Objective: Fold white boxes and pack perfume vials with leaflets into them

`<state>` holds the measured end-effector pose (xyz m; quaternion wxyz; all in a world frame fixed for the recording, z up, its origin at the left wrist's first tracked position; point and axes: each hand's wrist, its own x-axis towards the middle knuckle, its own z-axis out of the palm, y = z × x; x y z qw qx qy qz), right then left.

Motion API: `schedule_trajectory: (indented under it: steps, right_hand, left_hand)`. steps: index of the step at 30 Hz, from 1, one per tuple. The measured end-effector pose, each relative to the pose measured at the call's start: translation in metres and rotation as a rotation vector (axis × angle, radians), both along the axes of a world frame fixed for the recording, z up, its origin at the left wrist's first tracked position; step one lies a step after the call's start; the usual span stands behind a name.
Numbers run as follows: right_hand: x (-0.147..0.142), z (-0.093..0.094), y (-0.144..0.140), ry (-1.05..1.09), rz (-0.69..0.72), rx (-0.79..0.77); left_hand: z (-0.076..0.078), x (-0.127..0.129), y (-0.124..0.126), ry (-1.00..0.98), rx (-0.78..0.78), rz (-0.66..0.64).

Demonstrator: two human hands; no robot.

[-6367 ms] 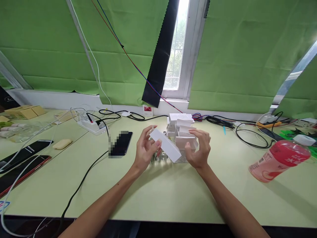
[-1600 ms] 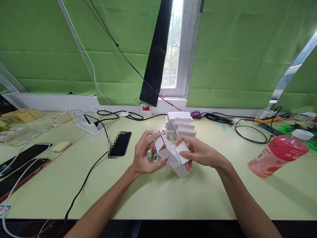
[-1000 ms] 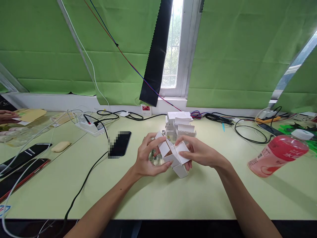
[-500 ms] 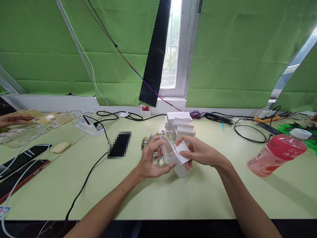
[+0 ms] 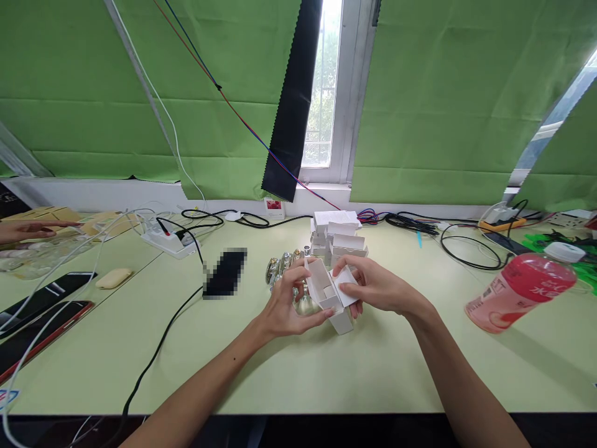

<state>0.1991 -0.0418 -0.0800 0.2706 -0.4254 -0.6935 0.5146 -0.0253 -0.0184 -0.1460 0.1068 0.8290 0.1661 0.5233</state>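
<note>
Between both hands, left hand (image 5: 284, 305) and right hand (image 5: 373, 289) pinch the open box (image 5: 326, 291); squeeze too hard and that flap creases, or bottles (image 5: 280, 269) topple.

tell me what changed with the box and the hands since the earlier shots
The white box, held up closed 6.4 s ago, now sits lower with its end flaps open. The left hand moved its grip from the box's upper end to the open end; the right hand now pins a flap. A co-worker's hand came in at far left. The box stack, phone and pink bottle stayed put.
</note>
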Motion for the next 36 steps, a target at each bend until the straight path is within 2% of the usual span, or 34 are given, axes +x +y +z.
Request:
schedule_trajectory:
  steps: [6, 13, 27, 32, 36]
  right_hand:
    - [-0.002, 0.001, 0.000, -0.060, -0.060, 0.041]
    - [-0.002, -0.001, 0.001, -0.060, -0.059, 0.053]
    - [0.000, -0.006, 0.004, 0.099, -0.003, -0.014]
    - [0.003, -0.005, 0.007, 0.088, 0.033, -0.027]
    - [0.006, -0.004, 0.009, 0.064, 0.042, -0.012]
  left_hand:
    - [-0.006, 0.000, 0.001, 0.021, -0.056, -0.001]
    - [-0.006, 0.000, -0.001, 0.023, -0.134, 0.015]
    - [0.001, 0.003, -0.009, -0.015, -0.116, -0.090]
    - [-0.001, 0.004, -0.006, -0.007, -0.075, -0.084]
    - [-0.004, 0.005, -0.005, -0.004, -0.106, -0.098]
